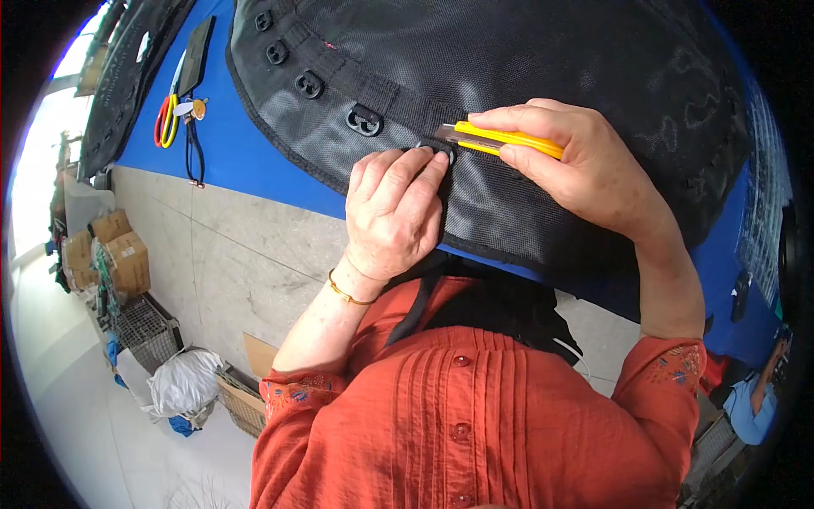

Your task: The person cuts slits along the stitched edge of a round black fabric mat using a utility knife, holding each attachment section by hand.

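A large piece of black mesh fabric lies over the blue table, with a woven band stitched along it. Black plastic clips, such as this one, are attached in a row near its edge. My right hand grips a yellow utility knife, its blade out and pointing left at the band. Just below the blade tip, my left hand is closed on the fabric, fingertips pressed together at the band. What lies under those fingertips is mostly hidden.
On the blue table at the upper left lie red-and-yellow scissors, a dark phone-like slab and a keyring with a cord. Cardboard boxes and a white sack stand on the floor. Another person's blue sleeve shows far right.
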Available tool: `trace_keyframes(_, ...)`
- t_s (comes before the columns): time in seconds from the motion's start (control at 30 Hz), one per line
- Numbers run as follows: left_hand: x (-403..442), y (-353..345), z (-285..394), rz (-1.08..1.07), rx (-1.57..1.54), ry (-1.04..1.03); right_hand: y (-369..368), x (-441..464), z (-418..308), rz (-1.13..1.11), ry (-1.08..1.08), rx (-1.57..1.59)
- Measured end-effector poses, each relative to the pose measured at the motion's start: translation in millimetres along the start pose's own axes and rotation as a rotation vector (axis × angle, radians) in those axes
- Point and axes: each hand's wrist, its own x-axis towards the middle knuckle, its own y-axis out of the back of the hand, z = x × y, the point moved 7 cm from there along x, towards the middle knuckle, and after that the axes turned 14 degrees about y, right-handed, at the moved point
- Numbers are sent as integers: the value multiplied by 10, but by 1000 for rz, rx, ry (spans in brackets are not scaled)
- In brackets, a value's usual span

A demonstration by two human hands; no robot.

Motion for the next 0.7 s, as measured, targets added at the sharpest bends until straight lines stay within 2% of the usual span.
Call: trace_keyframes(0.7,-17,-8,-24,-4,4,6,12,-13,-20,-47,-15,-33)
